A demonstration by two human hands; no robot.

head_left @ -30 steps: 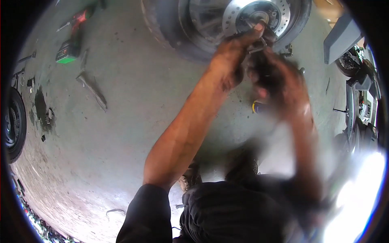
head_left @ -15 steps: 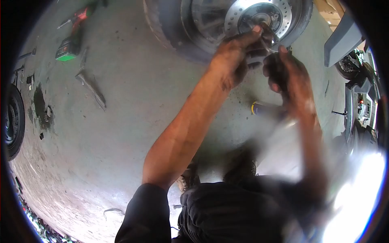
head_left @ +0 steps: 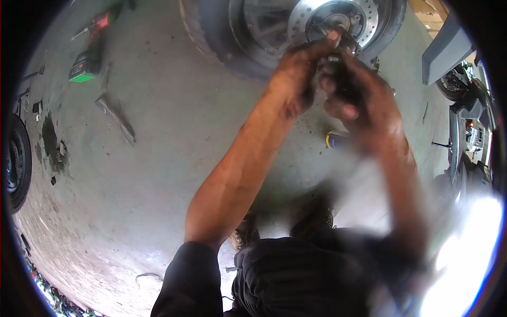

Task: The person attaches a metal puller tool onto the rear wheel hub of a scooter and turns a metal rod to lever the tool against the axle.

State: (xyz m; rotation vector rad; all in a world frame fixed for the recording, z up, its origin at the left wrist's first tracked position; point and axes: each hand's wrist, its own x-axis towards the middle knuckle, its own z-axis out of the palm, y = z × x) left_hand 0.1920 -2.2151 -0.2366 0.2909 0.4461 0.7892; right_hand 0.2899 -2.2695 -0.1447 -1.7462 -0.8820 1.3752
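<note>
My left hand (head_left: 301, 71) is closed on a small dark part in front of the wheel hub, its thumb tip on top. Beside it, my right hand (head_left: 356, 87) has its fingers curled in against the same part; what it grips is blurred and mostly hidden. Both hands nearly meet just below the shiny perforated brake disc (head_left: 300, 21) of a wheel with a black tyre (head_left: 208, 31). Whether the part touches the hub cannot be made out.
A red and black power drill (head_left: 87, 63) lies on the floor at upper left, with a metal bar (head_left: 116, 119) below it. A yellow-rimmed can (head_left: 336, 140) is under my right hand. Another wheel (head_left: 18, 164) is at far left.
My right hand was near the part, moved slightly away to the right, and is now back against it beside my left hand. My left hand has barely moved.
</note>
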